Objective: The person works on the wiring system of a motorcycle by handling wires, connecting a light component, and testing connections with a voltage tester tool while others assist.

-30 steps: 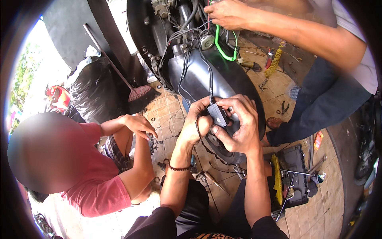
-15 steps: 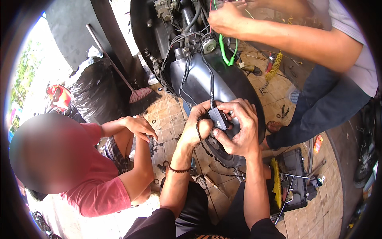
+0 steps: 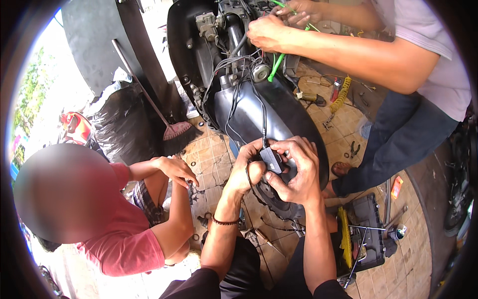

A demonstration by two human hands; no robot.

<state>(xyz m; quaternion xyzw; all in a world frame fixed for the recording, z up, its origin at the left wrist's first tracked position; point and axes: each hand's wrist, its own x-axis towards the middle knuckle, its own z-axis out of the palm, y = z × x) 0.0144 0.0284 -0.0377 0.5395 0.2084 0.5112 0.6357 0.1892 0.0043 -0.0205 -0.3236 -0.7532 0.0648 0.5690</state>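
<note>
A small black rectangular electronic box [image 3: 272, 160] is pinched between my two hands above the rear wheel. Black cables [image 3: 264, 119] run from its upper end to the stripped motorcycle [image 3: 239, 99]. My left hand [image 3: 248, 169] curls round the box's left side, a thin dark lead passing over its wrist side. From the right, my right hand [image 3: 300, 172] grips the same box with thumb and fingers, some of them hidden behind it. Just beyond the hands lies the glossy black rear fender [image 3: 279, 117].
At upper right a co-worker's hands [image 3: 271, 32] handle a green cable [image 3: 277, 67]. Another person [image 3: 122, 219] sits at my left. A toolbox [image 3: 376, 219], pliers [image 3: 354, 149], a screwdriver [image 3: 269, 239], a broom [image 3: 177, 130] and a black garbage bag [image 3: 119, 119] stand or lie around.
The co-worker's hands and the green cable have shifted, the cable now running more slantwise. My hands keep the black box, a little lower in the picture as the view moves slightly.
</note>
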